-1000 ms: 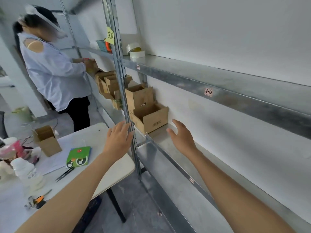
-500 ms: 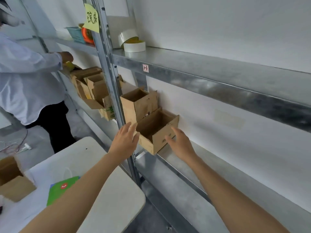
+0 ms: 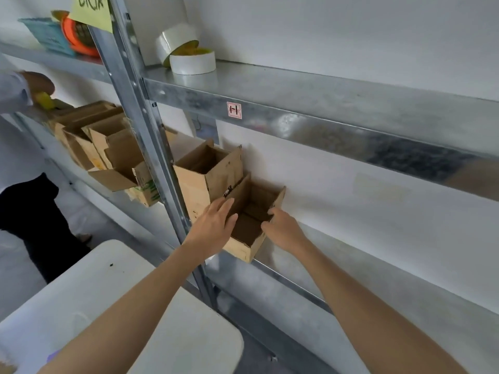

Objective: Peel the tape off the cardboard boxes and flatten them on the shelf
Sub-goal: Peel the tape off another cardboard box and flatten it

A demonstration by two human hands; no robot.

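Both arms outstretched; left hand flat, fingers straight; right hand pinching cardboard box rim.

Open-topped cardboard box on metal shelf

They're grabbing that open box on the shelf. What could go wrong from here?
1. The low open box sticks out past the edge of the shelf. The left hand only rests flat on it and the right hand grips one wall, so it might tip off.
2. The taller box stands right against it, so a pull could drag or topple that one.
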